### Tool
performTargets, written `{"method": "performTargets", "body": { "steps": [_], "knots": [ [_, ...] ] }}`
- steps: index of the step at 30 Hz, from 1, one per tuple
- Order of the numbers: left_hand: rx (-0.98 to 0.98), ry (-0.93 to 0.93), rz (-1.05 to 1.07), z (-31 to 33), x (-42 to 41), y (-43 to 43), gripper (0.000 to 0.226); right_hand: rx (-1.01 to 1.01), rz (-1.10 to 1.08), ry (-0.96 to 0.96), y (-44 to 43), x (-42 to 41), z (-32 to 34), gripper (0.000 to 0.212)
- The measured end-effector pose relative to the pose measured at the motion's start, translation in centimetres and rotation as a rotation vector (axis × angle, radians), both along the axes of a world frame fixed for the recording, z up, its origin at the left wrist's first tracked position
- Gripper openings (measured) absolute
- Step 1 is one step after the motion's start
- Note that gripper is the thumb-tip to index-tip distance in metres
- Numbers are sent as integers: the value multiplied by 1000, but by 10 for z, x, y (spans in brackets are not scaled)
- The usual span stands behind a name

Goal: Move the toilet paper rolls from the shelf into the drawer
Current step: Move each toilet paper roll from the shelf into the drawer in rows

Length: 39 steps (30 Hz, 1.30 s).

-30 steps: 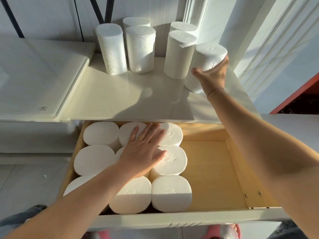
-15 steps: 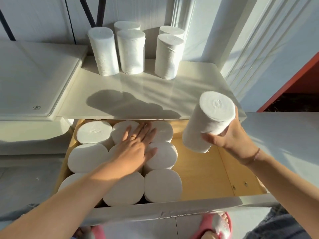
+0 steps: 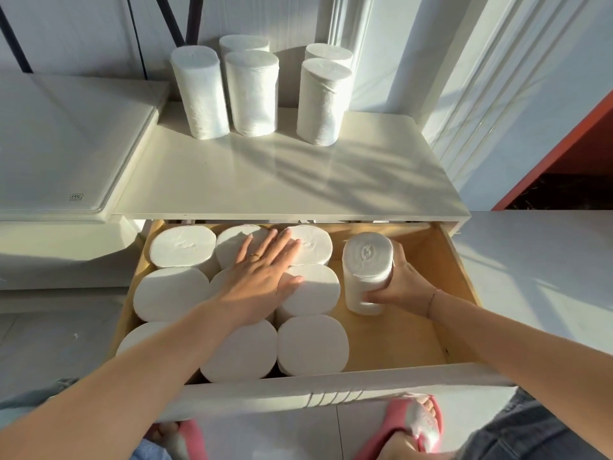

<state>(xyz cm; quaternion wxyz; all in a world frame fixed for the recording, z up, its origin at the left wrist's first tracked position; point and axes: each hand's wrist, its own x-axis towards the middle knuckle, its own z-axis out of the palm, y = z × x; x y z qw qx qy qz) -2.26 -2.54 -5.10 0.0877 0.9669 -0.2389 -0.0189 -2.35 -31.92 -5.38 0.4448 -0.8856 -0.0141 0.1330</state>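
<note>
White, soft cylindrical toilet paper roll (image 3: 366,272) stands in the wooden drawer (image 3: 398,333), grasped by the right hand (image 3: 403,283); the left hand (image 3: 262,277) lies flat, released, on packed rolls (image 3: 311,343).

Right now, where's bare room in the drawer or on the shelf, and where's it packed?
Free: bare drawer floor between the packed rolls and the right wall, in front of the roll the right hand grips; the shelf front, ahead of the five standing rolls. Crowded: left side, rolls edge to edge under the flat left hand.

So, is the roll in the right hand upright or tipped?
Upright: the roll has its round end facing up; the right hand grips its side.
</note>
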Motion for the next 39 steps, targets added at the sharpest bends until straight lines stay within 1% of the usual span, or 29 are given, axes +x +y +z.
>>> {"method": "performTargets", "body": {
  "steps": [4,6,7,9,11,12,13,15,18,22,26,29,34,39],
  "knots": [
    [-10,-4,-10,-1,0,0,73,-27,21,9,-1,-3,-4,108],
    [-6,-5,-15,-1,0,1,72,-27,1,48,-3,-4,-2,112],
    [1,-9,-15,-1,0,1,71,-7,-16,106,-7,-6,1,115],
    [5,-8,-7,1,0,0,70,95,-19,335,-17,-10,13,117],
    [12,-1,-2,3,0,-1,66,276,-12,626,-26,-14,29,109],
    [15,7,-3,5,-1,-2,64,391,-42,738,-29,-15,35,103],
    [14,18,-6,6,-1,-2,64,482,-97,804,-31,-14,38,95],
    [1,37,-22,9,2,-6,63,555,-218,859,-31,-11,41,80],
    [13,27,-52,11,11,-24,63,595,-342,881,-22,-6,41,75],
    [47,-20,-34,1,16,-39,66,682,-443,867,-6,-7,36,67],
    [21,-60,-24,-7,16,-38,66,836,-557,795,9,-13,31,64],
    [9,-72,-30,-6,14,-38,65,916,-661,720,23,-11,30,57],
    [4,-59,-33,-3,14,-38,64,878,-691,677,46,2,30,53],
    [14,-68,-14,-4,15,-38,66,856,-697,659,58,10,35,56]
  ]
}}
